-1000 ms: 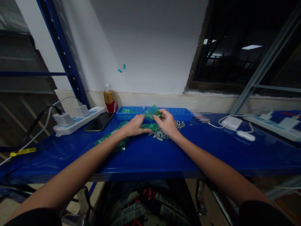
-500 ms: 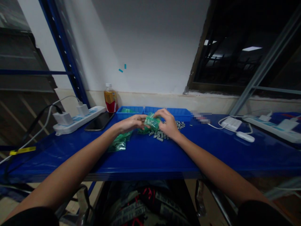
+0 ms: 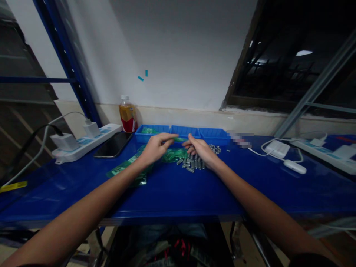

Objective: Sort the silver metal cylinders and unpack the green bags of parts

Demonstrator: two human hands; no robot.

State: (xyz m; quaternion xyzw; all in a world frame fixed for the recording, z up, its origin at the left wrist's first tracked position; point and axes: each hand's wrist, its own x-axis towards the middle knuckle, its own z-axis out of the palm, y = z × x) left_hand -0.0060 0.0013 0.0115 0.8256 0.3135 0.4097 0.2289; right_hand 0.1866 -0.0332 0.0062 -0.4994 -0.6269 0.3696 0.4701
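Observation:
Over the middle of the table, my left hand (image 3: 157,148) pinches a small green plastic bag (image 3: 180,139) between thumb and fingers. The bag is seen nearly edge-on and is blurred. My right hand (image 3: 202,151) is at the bag's other end, fingers curled and thumb raised; its exact grip is hard to see. Below the hands lie more green bags (image 3: 172,155) and a pile of small silver metal cylinders (image 3: 191,164), partly covered by my right hand. Further green bags (image 3: 141,180) lie flat beneath my left forearm.
Three joined blue bins (image 3: 213,136) stand along the wall, green bags in the left one. On the left are a drink bottle (image 3: 127,115), a phone (image 3: 113,145) and a power strip (image 3: 86,142). At right lie a white charger (image 3: 277,149) with cables and another power strip (image 3: 328,154).
The green bag has turned from facing me to nearly edge-on, lifted slightly. My left hand has rolled over, back upward. The view has shifted a little.

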